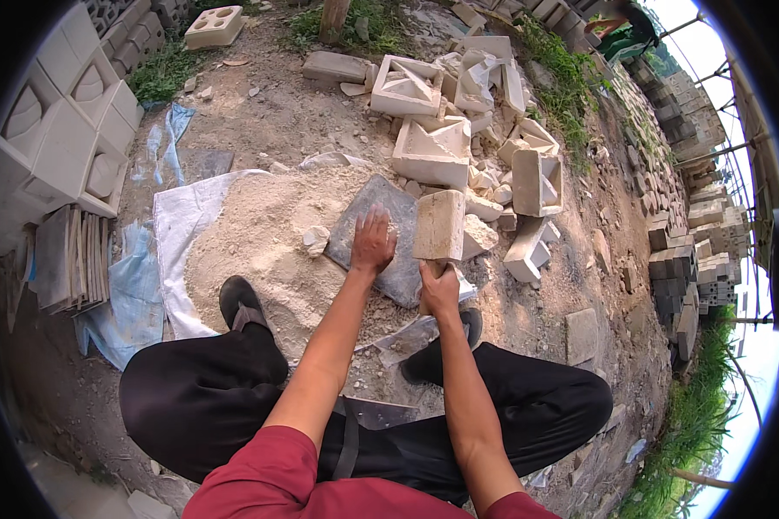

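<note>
My right hand is wrapped round the short handle of a mallet with a big, pale, block-shaped head. The head is raised in front of me, over the right side of a dark grey flat slab. On the slab, my left hand rests palm down with its fingers stretched out, beside some pale crumbs. A heap of pale crushed grit spreads to the left of the slab on a white woven sheet. One whitish lump sits on the heap near the slab's left edge.
Broken, pale moulded blocks and rubble lie piled beyond the slab and to its right. At the left stand stacked pale blocks and thin boards. Grey bricks are stacked far right. Another person is at the upper right.
</note>
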Tool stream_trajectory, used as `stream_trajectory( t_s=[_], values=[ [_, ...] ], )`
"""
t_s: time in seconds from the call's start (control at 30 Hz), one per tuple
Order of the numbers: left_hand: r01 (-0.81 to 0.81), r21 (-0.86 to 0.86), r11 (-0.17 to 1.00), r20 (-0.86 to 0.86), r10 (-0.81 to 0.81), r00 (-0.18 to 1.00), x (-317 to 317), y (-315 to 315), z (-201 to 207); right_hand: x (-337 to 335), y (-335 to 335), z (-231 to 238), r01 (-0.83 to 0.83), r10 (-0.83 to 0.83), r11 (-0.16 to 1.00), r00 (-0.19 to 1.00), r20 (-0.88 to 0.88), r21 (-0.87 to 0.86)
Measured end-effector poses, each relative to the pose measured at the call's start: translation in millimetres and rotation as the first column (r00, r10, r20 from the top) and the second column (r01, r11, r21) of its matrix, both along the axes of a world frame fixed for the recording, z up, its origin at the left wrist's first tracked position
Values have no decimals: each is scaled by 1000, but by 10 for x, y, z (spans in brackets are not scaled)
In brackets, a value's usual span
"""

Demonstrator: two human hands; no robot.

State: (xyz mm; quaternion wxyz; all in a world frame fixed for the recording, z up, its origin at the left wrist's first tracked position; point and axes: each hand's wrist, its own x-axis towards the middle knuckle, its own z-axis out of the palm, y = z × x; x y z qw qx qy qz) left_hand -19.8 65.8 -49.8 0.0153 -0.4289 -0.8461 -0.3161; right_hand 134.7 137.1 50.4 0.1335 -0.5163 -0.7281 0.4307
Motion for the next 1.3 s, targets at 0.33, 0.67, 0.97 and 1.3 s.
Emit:
stream_trajectory(
  t_s=[0.33,0.67,0.97,1.3],
  values=[
    [164,-3,986,108,-163,981,-31,131,-2,131,156,-328,43,-43,999,999,6,-10],
    [177,275,945,203,-237,950,-16,-65,-38,183,15,-363,24,-21,995,999,-23,101],
    [-116,406,906,402,-64,913,20,-179,20,-60,-195,-232,-2,2,996,1000,1,84],
    [-348,497,795,675,-102,731,118,-50,16,-253,-424,-315,-184,171,971,981,95,150]
  ],
)
